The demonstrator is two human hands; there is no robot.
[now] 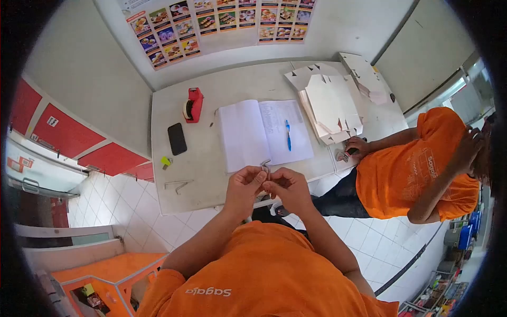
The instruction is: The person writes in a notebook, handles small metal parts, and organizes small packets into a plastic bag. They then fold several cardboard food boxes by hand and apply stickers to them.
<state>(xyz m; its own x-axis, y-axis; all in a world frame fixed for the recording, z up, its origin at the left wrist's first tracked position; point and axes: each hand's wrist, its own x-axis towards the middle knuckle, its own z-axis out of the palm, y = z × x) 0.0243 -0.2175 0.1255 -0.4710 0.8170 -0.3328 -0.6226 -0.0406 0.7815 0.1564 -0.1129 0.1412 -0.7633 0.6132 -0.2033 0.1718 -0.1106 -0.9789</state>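
Note:
My left hand (245,185) and my right hand (288,186) meet at the near edge of the table, with thumbs and fingers pinched together. Between them sits a small bundle of bent metal rods that look like hex keys (265,162), their tips sticking up past my fingers. The lower part of the bundle is hidden by my fingers. Just beyond my hands lies an open notebook (243,132) with a blue pen (288,136) on its right page. Two loose L-shaped hex keys (182,186) rest on the table to the left.
On the white table (200,195) are a black phone (177,138), a red tape dispenser (195,105), a yellow-green item (166,161) and stacked flat cartons (330,103). A co-worker in an orange shirt (412,169) stands at the right, one hand (358,148) on the table.

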